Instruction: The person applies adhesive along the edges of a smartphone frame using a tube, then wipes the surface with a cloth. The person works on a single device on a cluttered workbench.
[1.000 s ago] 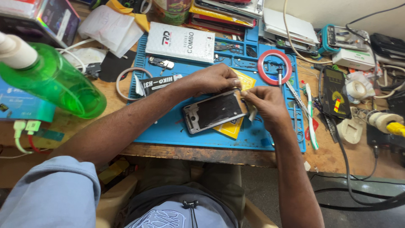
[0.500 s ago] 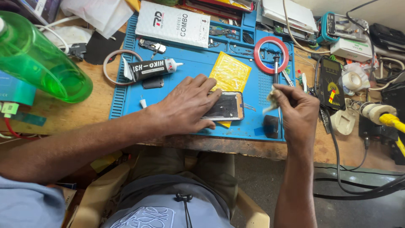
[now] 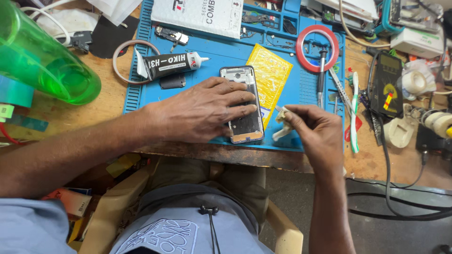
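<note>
An opened phone frame [image 3: 241, 104] lies flat on the blue work mat [image 3: 207, 75], its long side pointing away from me. My left hand [image 3: 197, 110] presses down on its middle, fingers spread across it. Just right of the phone, my right hand [image 3: 308, 129] pinches a small crumpled whitish wad [image 3: 282, 123] between thumb and fingers. A yellow sheet [image 3: 269, 80] lies partly under the phone's right side.
A black glue tube [image 3: 172, 64] and a tape ring [image 3: 123, 60] lie at the mat's left. A red tape roll [image 3: 317, 48], screwdriver [image 3: 322, 75], toothbrush [image 3: 354, 113] and multimeter [image 3: 387, 84] lie to the right. A green bottle [image 3: 42, 61] stands far left. Cables hang beyond the table edge.
The phone has been turned from crosswise to lengthwise and laid flat under my left hand. My right hand has dropped lower and closer to the phone's right edge.
</note>
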